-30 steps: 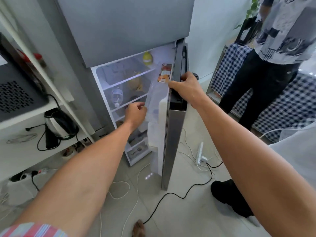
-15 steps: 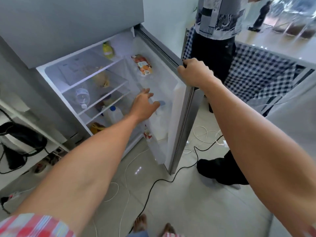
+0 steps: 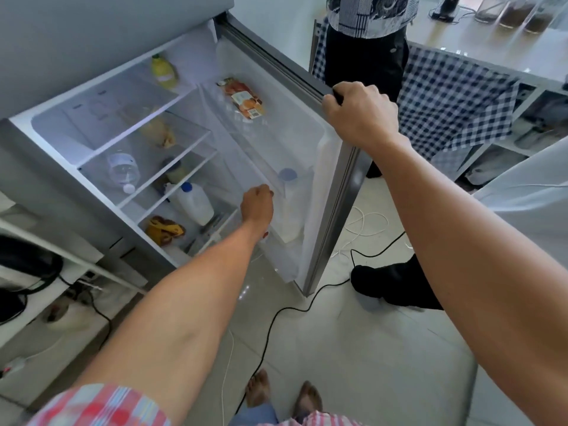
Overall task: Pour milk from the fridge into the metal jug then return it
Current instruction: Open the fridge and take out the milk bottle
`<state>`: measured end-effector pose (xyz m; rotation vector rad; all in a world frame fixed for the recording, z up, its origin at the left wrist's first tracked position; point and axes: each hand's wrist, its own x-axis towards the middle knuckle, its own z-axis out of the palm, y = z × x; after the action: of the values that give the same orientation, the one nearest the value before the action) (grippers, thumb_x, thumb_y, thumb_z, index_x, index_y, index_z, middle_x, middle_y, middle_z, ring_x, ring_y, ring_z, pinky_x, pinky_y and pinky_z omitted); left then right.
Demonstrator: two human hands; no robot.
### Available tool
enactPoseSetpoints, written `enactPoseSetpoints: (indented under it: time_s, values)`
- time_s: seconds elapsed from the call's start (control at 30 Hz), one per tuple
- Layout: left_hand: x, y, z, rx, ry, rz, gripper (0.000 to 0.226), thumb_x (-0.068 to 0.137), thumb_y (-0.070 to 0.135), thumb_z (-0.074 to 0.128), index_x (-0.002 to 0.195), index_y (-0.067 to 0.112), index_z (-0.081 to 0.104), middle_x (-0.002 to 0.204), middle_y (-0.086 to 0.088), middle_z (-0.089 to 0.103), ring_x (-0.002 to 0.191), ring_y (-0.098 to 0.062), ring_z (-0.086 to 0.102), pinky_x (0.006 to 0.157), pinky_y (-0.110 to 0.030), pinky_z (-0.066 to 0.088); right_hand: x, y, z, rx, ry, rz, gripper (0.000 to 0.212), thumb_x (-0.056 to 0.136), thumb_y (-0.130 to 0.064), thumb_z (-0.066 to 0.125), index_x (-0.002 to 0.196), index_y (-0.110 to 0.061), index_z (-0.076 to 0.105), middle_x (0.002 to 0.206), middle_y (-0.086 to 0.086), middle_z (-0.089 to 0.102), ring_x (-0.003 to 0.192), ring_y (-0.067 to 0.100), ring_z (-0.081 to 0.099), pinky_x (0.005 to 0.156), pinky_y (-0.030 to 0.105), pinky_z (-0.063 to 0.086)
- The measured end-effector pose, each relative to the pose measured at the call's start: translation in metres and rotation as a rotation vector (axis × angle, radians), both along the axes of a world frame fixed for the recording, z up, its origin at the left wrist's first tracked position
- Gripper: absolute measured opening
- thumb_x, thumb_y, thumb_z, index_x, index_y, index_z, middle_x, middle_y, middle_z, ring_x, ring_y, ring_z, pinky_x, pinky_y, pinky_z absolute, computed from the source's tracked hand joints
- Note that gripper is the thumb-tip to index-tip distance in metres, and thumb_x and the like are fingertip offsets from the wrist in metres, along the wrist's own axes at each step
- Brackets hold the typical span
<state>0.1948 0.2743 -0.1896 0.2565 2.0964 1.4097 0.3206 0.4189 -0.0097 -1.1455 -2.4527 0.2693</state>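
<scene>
Pale floor tiles with trailing cables lie below the open fridge (image 3: 101, 124). From the head camera, the right hand (image 3: 359, 115) grips the door's (image 3: 325, 210) top edge, while the left hand (image 3: 257, 202), fingers curled, reaches the milk jug (image 3: 290, 207) standing in the door shelf; whether it grips yet, I cannot tell. Fetching step: next, close around the jug and lift clear.

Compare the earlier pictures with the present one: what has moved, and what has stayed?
The left hand has reached down to the milk bottle in the door shelf. The fridge door has swung wider. The right hand still grips the door's top edge; the shelved food is unmoved.
</scene>
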Motion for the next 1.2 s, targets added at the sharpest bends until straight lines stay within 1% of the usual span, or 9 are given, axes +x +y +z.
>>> enactPoseSetpoints:
  time_s: [0.13, 0.2, 0.27, 0.43, 0.6, 0.73, 0.83, 1.0, 1.2]
  values:
    - [0.017, 0.008, -0.007, 0.003, -0.293, -0.055, 0.089, 0.087, 0.079, 0.026, 0.102, 0.006, 0.073, 0.104, -0.012, 0.074, 0.091, -0.029, 0.069, 0.083, -0.033, 0.054, -0.002, 0.001, -0.004, 0.017, 0.006, -0.009, 0.036, 0.097, -0.043, 0.038, 0.093, -0.017, 0.063, 0.086, 0.006, 0.064, 0.083, 0.036, 0.055, 0.075, 0.041, 0.036]
    - [0.022, 0.013, -0.007, 0.097, -0.399, -0.057, 0.077, 0.096, 0.072, 0.027, 0.096, 0.01, 0.072, 0.088, -0.009, 0.074, 0.07, -0.02, 0.066, 0.059, -0.021, 0.052, -0.004, 0.002, -0.005, 0.029, 0.011, -0.015, 0.037, 0.096, -0.043, 0.037, 0.092, -0.017, 0.063, 0.085, 0.006, 0.065, 0.082, 0.036, 0.056, 0.075, 0.041, 0.036]
    - [0.021, 0.015, -0.009, 0.18, -0.465, -0.011, 0.065, 0.095, 0.07, 0.037, 0.082, 0.015, 0.07, 0.071, -0.005, 0.067, 0.059, -0.017, 0.058, 0.051, -0.018, 0.046, -0.005, 0.003, -0.007, 0.04, 0.012, -0.021, 0.037, 0.095, -0.044, 0.037, 0.091, -0.018, 0.063, 0.084, 0.006, 0.066, 0.081, 0.036, 0.057, 0.075, 0.041, 0.036]
    - [0.027, 0.003, -0.019, 0.29, -0.539, 0.317, 0.085, 0.072, 0.091, 0.049, 0.116, 0.021, 0.067, 0.106, -0.005, 0.069, 0.078, -0.016, 0.058, 0.078, -0.03, 0.051, -0.007, 0.001, -0.006, 0.04, 0.019, -0.026, 0.039, 0.094, -0.046, 0.037, 0.094, -0.019, 0.065, 0.084, 0.005, 0.067, 0.081, 0.035, 0.06, 0.075, 0.04, 0.038]
    - [0.025, -0.018, -0.019, 0.337, -0.555, 0.469, 0.073, 0.064, 0.09, 0.06, 0.094, 0.024, 0.06, 0.085, -0.005, 0.058, 0.083, -0.022, 0.055, 0.089, -0.035, 0.049, -0.008, -0.005, -0.005, 0.034, 0.015, -0.034, 0.039, 0.094, -0.044, 0.037, 0.095, -0.018, 0.066, 0.085, 0.006, 0.067, 0.08, 0.036, 0.058, 0.074, 0.04, 0.037]
    - [0.023, -0.031, 0.001, 0.432, -0.491, 0.589, 0.061, 0.075, 0.08, 0.063, 0.092, 0.022, 0.06, 0.084, -0.003, 0.064, 0.076, -0.019, 0.063, 0.078, -0.034, 0.054, -0.007, -0.012, -0.002, 0.02, 0.012, -0.029, 0.038, 0.097, -0.042, 0.038, 0.098, -0.016, 0.067, 0.087, 0.005, 0.065, 0.08, 0.033, 0.055, 0.075, 0.039, 0.036]
    - [0.016, -0.041, 0.018, 0.451, -0.427, 0.618, 0.08, 0.065, 0.092, 0.057, 0.097, 0.02, 0.07, 0.096, -0.007, 0.076, 0.088, -0.026, 0.074, 0.08, -0.04, 0.061, -0.007, -0.017, 0.0, 0.007, 0.009, -0.028, 0.038, 0.096, -0.042, 0.037, 0.096, -0.016, 0.065, 0.088, 0.006, 0.065, 0.08, 0.035, 0.057, 0.073, 0.04, 0.038]
    - [0.009, -0.056, 0.045, 0.355, -0.109, 0.583, 0.058, 0.088, 0.077, 0.051, 0.07, 0.022, 0.054, 0.072, -0.001, 0.061, 0.072, -0.018, 0.063, 0.076, -0.038, 0.057, -0.005, -0.024, 0.003, -0.011, 0.002, -0.016, 0.033, 0.098, -0.04, 0.036, 0.093, -0.016, 0.059, 0.093, 0.007, 0.063, 0.084, 0.036, 0.057, 0.075, 0.041, 0.04]
    - [0.004, -0.073, 0.068, 0.194, 0.153, 0.529, 0.059, 0.091, 0.075, 0.049, 0.105, 0.019, 0.061, 0.085, 0.007, 0.059, 0.07, 0.001, 0.05, 0.056, -0.016, 0.034, -0.007, -0.039, 0.005, -0.03, -0.01, 0.013, 0.041, 0.103, -0.038, 0.034, 0.11, -0.011, 0.065, 0.097, 0.009, 0.059, 0.084, 0.033, 0.052, 0.077, 0.04, 0.039]
